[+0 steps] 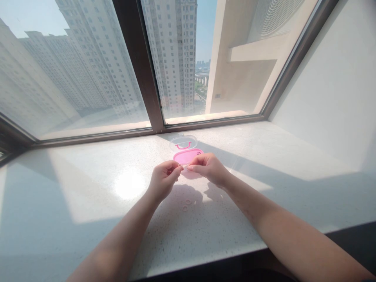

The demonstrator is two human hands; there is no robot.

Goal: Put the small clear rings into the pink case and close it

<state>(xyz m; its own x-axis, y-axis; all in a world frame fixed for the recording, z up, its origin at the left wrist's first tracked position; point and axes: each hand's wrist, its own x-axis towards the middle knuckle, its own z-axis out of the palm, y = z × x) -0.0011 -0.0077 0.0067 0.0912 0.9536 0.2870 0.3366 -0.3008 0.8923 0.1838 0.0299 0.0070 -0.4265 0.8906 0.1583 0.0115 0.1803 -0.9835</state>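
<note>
My left hand (163, 178) and my right hand (207, 167) meet above the white stone sill (264, 164), fingertips pinched together on a tiny pale item (185, 167) that is too small to name. Just behind the hands lies a small pink case (185, 155) with its clear lid (182, 142) swung open toward the window; a pink handle shows through the lid. Two small thin rings (186, 205) lie on the sill below my hands, close to their shadow.
A large window with a dark frame post (141, 66) runs along the far edge of the sill. A white wall (331, 90) closes the right side. The sill's near edge (205, 263) drops off in front of me.
</note>
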